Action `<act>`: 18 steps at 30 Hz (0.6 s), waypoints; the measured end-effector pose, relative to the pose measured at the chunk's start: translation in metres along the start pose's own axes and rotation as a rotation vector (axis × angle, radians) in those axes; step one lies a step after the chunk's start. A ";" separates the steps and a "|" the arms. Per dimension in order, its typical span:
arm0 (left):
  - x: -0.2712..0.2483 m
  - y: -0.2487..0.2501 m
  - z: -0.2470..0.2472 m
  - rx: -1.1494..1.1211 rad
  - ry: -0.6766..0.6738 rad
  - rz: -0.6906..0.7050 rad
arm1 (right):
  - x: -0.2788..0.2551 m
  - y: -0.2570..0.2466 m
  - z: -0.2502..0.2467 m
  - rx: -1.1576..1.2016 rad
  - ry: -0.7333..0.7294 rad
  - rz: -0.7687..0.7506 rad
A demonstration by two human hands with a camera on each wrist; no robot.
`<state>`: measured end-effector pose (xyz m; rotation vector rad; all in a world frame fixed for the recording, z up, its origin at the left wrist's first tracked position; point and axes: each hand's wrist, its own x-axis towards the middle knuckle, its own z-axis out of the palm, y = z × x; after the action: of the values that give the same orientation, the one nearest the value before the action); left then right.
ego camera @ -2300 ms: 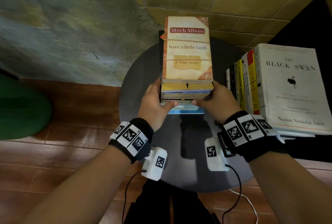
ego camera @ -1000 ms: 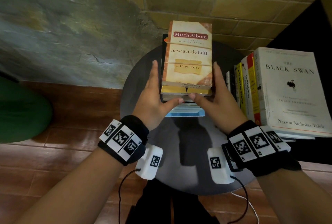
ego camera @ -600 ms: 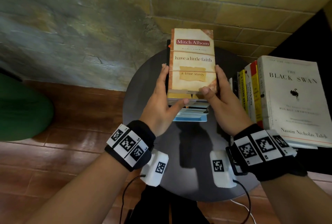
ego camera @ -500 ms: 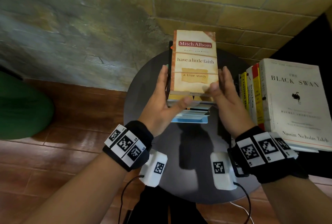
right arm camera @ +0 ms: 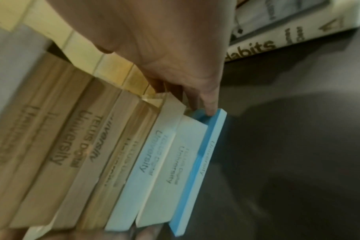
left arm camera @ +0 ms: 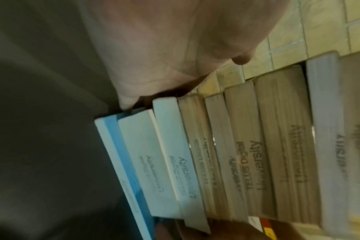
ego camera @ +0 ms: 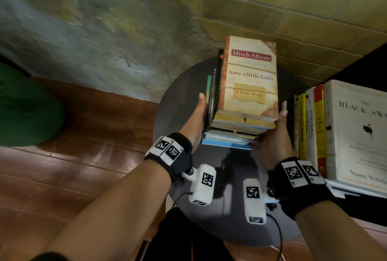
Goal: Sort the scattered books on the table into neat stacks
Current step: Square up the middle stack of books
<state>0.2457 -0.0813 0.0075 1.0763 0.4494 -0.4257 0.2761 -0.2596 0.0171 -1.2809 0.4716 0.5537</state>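
Note:
A tall stack of books (ego camera: 240, 126) stands on the round dark table (ego camera: 226, 231), topped by a tan paperback, "have a little faith" (ego camera: 249, 76). A wider light-blue book (ego camera: 226, 144) lies at the bottom and juts toward me. My left hand (ego camera: 199, 116) lies flat against the stack's left side, fingers straight. My right hand (ego camera: 276, 135) presses the right side the same way. In the left wrist view my left hand (left arm camera: 175, 48) meets the page edges of the stack (left arm camera: 236, 154). In the right wrist view my right hand (right arm camera: 164, 48) reaches the blue book (right arm camera: 197, 162).
A second stack topped by "The Black Swan" (ego camera: 356, 131) stands close on the right, almost against my right hand; its "Habits" spine (right arm camera: 257, 47) shows in the right wrist view. A brick wall rises behind the table. A green rounded object (ego camera: 21, 103) sits on the wooden floor at left.
Both thumbs have left the near edge of the top books. My hands have slid lower and now lie flat along the stack's two sides. The stack stays in place.

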 end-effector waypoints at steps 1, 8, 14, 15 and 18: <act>0.000 -0.002 0.002 -0.006 -0.005 0.001 | 0.002 0.002 0.001 -0.006 0.003 0.015; 0.004 -0.015 0.006 -0.057 0.008 0.027 | 0.013 0.011 -0.001 0.031 0.039 0.020; 0.007 -0.015 0.000 -0.067 -0.008 0.037 | 0.019 0.011 -0.005 0.019 0.041 0.020; 0.007 -0.015 -0.001 -0.061 -0.010 0.032 | 0.020 0.011 -0.006 0.010 0.029 -0.007; 0.009 -0.017 -0.002 -0.055 -0.026 0.020 | 0.024 0.015 -0.004 -0.050 0.030 -0.043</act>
<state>0.2442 -0.0877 -0.0106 1.0206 0.4251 -0.4068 0.2852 -0.2580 -0.0094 -1.3458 0.4558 0.5134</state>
